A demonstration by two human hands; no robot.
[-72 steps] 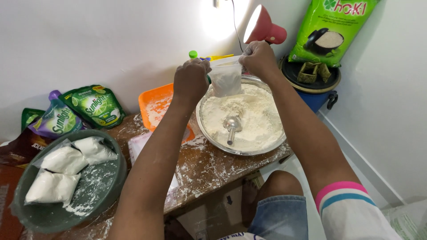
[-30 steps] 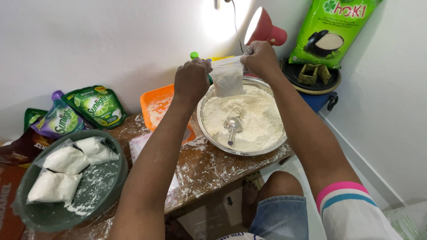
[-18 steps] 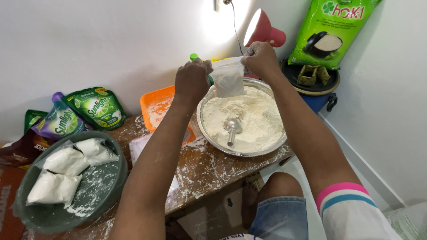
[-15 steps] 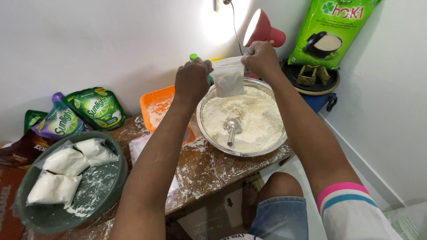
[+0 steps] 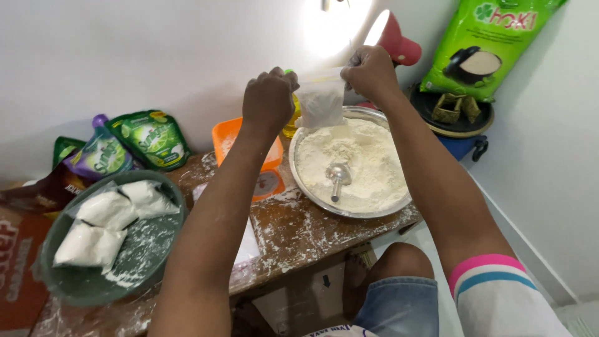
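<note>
My left hand (image 5: 269, 98) and my right hand (image 5: 370, 71) each pinch a top corner of a small clear plastic bag (image 5: 320, 103) partly filled with white flour. The bag hangs upright over the far rim of a wide metal basin (image 5: 312, 195) heaped with flour. A metal scoop (image 5: 337, 177) lies in the flour below the bag, untouched.
A green plastic tub (image 5: 75, 284) at the left holds several filled flour bags (image 5: 107, 209). An orange tray (image 5: 226, 134) stands behind my left arm. Green refill pouches (image 5: 150, 137) lean on the wall. A large green sack (image 5: 483, 43) sits at the right. The wooden tabletop (image 5: 293, 234) is dusted with flour.
Almost nothing differs; both hands keep holding the bag over the basin, with only a slight shift of the bag's top edge.
</note>
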